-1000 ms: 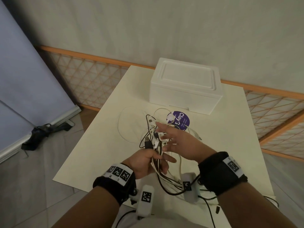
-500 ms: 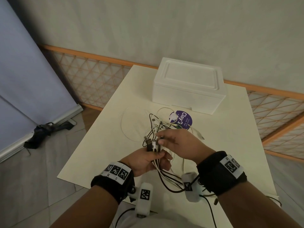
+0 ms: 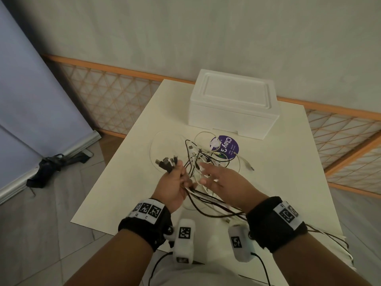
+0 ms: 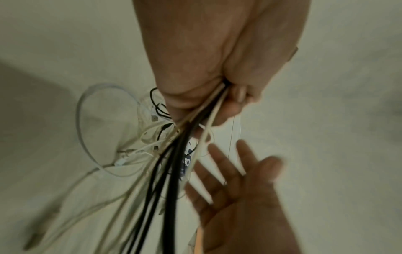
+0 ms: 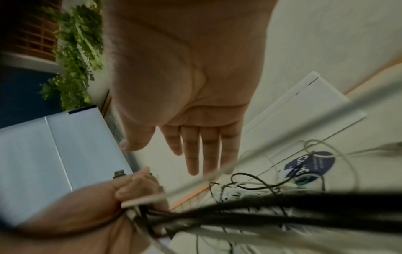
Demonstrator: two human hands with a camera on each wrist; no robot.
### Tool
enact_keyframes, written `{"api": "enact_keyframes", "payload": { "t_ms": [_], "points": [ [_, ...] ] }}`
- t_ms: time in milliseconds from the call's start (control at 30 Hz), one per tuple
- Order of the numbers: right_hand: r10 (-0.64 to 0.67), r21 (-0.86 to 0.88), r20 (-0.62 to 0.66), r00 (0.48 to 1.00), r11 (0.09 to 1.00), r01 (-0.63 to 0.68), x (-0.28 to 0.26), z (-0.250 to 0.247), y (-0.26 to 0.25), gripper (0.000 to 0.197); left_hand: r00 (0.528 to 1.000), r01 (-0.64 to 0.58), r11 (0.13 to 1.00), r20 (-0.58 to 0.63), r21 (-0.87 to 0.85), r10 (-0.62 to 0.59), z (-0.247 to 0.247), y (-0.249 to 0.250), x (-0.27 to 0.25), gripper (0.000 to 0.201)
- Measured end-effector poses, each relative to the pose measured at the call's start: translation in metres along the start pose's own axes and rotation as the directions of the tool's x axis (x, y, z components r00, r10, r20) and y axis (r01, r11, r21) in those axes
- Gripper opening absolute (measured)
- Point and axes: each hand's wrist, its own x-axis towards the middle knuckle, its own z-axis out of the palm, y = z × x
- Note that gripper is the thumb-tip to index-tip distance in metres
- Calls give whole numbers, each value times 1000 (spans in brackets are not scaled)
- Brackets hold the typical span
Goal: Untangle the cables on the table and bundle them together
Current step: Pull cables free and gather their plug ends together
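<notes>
My left hand (image 3: 175, 182) grips a bunch of black and white cables (image 3: 208, 203) above the near middle of the table; their plug ends (image 3: 167, 162) stick out past its fingers to the upper left. In the left wrist view the cables (image 4: 174, 171) run out of the fist (image 4: 217, 96) toward the camera. My right hand (image 3: 218, 178) hovers just right of the left one with straight fingers and holds nothing; the right wrist view shows its flat palm (image 5: 195, 120). A loose tangle of cables (image 3: 206, 155) lies on the table beyond both hands.
A white foam box (image 3: 233, 104) stands at the back of the cream table (image 3: 288, 172). A round purple sticker (image 3: 226, 147) lies in front of it under the tangle. Cable ends trail off the table's near right edge (image 3: 329, 236). A dark bundle (image 3: 53, 168) lies on the floor at left.
My right hand let go of the plug ends and spread flat to the right. My left hand tilted the gathered plugs to the upper left.
</notes>
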Motion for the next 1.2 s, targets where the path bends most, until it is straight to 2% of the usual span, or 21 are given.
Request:
{"api": "enact_keyframes", "payload": {
  "t_ms": [67, 133, 200, 300, 367, 400, 467, 533, 567, 633, 733, 867, 933, 1067, 1200],
  "points": [
    [18, -45, -16, 1000, 999, -19, -9, 5, 9, 66, 998, -23, 998, -55, -54, 20, 1, 1, 2, 39],
    [7, 24, -17, 1000, 1000, -7, -18, 3, 11, 84, 995, -47, 997, -86, -58, 42, 4, -1, 2, 39],
    [-10, 44, 36, 999, 999, 9, -27, -7, 2, 83, 991, -76, 996, -116, -35, 72, 9, -4, 2, 39],
    [-8, -189, 174, 985, 981, 41, -27, -8, -26, 90, 989, -92, 995, -115, -27, 89, 20, -11, -2, 41],
    [22, -229, 149, 989, 973, 13, -18, 12, -33, 94, 993, -86, 996, -80, -20, 84, 27, -12, -7, 46],
    [65, -193, 109, 992, 980, -43, -13, 23, -31, 90, 996, -74, 997, -57, -13, 73, 29, -12, -9, 49],
    [153, -129, 43, 987, 981, -147, -5, 41, -16, 65, 998, -57, 997, 1, -55, 57, 30, -9, -10, 51],
    [176, -193, 57, 983, 968, -162, -5, 50, -8, 34, 998, -54, 993, 9, -108, 55, 28, -9, -10, 52],
    [176, -227, 70, 982, 961, -156, -7, 53, -6, 27, 999, -42, 993, -9, -111, 41, 26, -10, -9, 52],
    [150, -236, 94, 984, 964, -124, -9, 57, -6, 27, 998, -13, 994, -61, -107, 6, 23, -11, -8, 52],
    [86, -208, 118, 989, 976, -60, -12, 53, 1, 41, 989, -12, 994, -146, -111, -5, 16, -4, -3, 54],
    [8, -176, 157, 988, 984, 20, -18, 40, 12, 46, 981, -15, 996, -196, -83, -2, 8, 7, 1, 58],
    [30, -95, 148, 989, 995, -16, -22, 35, 20, 43, 964, -25, 996, -265, -86, 2, -2, 12, 5, 55],
    [114, -267, 175, 978, 961, -64, -30, 33, 33, 49, 932, 0, 994, -360, -113, -41, -20, 13, 10, 51],
    [149, -226, 239, 959, 969, -94, -37, 41, 37, 54, 916, 27, 990, -394, -142, -82, -27, 10, 12, 49]
  ]
}}
